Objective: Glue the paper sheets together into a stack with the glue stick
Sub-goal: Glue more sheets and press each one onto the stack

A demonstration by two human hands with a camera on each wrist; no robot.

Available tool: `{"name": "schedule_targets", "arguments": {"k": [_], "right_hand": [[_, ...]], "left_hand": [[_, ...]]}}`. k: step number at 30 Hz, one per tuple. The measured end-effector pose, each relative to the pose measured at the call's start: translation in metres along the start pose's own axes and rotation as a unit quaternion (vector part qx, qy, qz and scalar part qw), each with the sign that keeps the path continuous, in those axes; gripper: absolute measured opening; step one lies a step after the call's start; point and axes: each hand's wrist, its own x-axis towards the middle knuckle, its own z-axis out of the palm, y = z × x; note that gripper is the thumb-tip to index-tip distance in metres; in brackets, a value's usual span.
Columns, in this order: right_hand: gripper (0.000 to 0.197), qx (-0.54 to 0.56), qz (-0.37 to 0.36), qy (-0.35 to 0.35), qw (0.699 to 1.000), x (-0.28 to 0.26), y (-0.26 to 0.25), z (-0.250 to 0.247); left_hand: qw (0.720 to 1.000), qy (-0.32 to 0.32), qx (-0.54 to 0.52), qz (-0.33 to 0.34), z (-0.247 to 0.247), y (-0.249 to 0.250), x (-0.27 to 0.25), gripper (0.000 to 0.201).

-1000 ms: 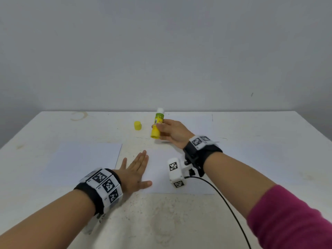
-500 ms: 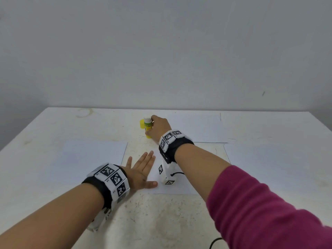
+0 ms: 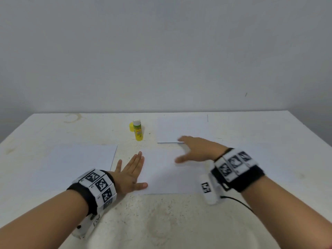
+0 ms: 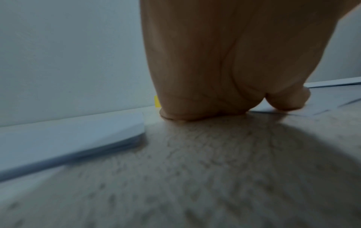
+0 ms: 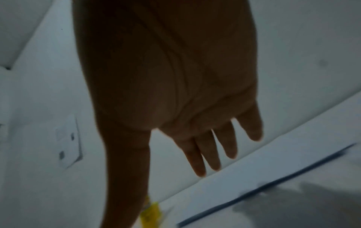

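Glue stick (image 3: pixel 138 130) stands free; right hand (image 3: pixel 196 150) spread, holding nothing.

A plain grey-white wall (image 3: pixel 161 51) stood behind a white desk (image 3: pixel 161 221), whose worn top was speckled and stained, with a faint brown ring mark (image 3: pixel 71 118) near its far left corner.

White table (image 3: pixel 161 218) bears paper sheets (image 3: pixel 79 159), glue stick (image 3: pixel 138 131).

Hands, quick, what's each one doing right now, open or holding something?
Left hand: open, flat, fingers straight, pressing on the middle paper sheet.
Right hand: open, fingers spread, holding nothing; the glue stick stands apart on the table.
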Motion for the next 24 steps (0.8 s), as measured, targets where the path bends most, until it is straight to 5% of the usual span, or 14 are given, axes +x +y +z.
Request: {"name": "schedule_targets", "arguments": {"k": [2, 8, 19, 24], "right_hand": [[0.099, -0.066, 0.067, -0.057, 0.994, -0.018, 0.036, -0.002], [0.143, -0.098, 0.214, -0.081, 0.969, -0.051, 0.114, 0.011], [0.101, -0.063, 0.205, -0.100, 0.972, -0.064, 0.124, 0.012], [0.056, 0.001, 0.195, 0.052, 0.979, -0.068, 0.122, -0.003]], "left_hand": [[1.000, -0.007, 0.001, -0.005, -0.002, 0.001, -0.001, 0.157], [0.999, -0.040, 0.008, -0.002, -0.014, 0.005, -0.007, 0.159], [0.996, -0.013, 0.088, 0.003, -0.020, 0.005, -0.008, 0.139], [0.998, -0.006, 0.070, 0.004, -0.019, 0.007, -0.004, 0.140]]}}
